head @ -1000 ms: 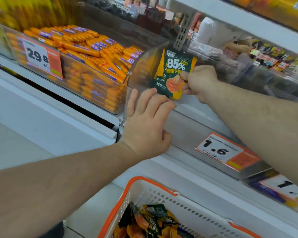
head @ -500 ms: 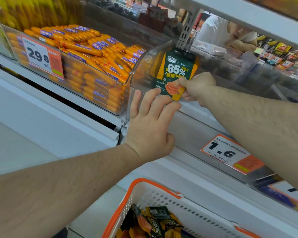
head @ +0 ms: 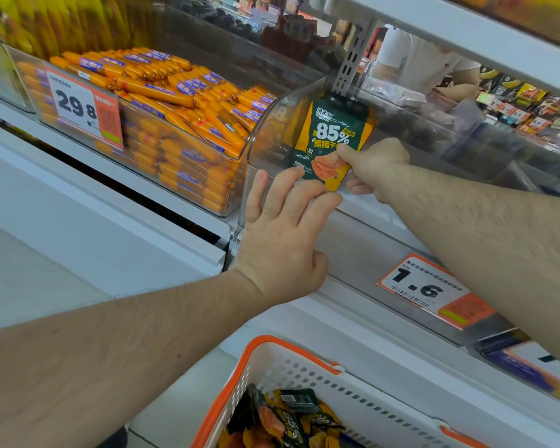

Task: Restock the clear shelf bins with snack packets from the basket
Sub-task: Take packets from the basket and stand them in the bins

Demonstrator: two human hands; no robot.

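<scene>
At the left end of the clear bin [head: 272, 130], the right hand [head: 374, 169] pinches a green-and-yellow snack packet [head: 332, 140] by its lower corner, thumb on the printed face and fingers curled behind it. Over the last second the packet has risen slightly and drawn closer to the bin's side wall, standing more upright against it, which suggests it is being set in place rather than merely carried. The left hand [head: 283, 234] has crept up with it: its straight, spread fingers [head: 283, 185] now press against the bin's front wall right under the packet's bottom edge, apparently steadying the bin. Release looks close, though the packet is not yet let go.

Below, the white basket [head: 307, 376] with its orange rim holds more packets of the same kind, so the restocking seems far from finished.

To the left, a neighbouring bin is heaped with orange sausage sticks [head: 181, 101] behind a price tag [head: 81, 108] reading 29.8. Another tag [head: 434, 289] reading 1.6 sits on the front of the white shelf [head: 88, 202]. Beyond the shelving, a person in a white shirt [head: 414, 59] stands among further snack displays.
</scene>
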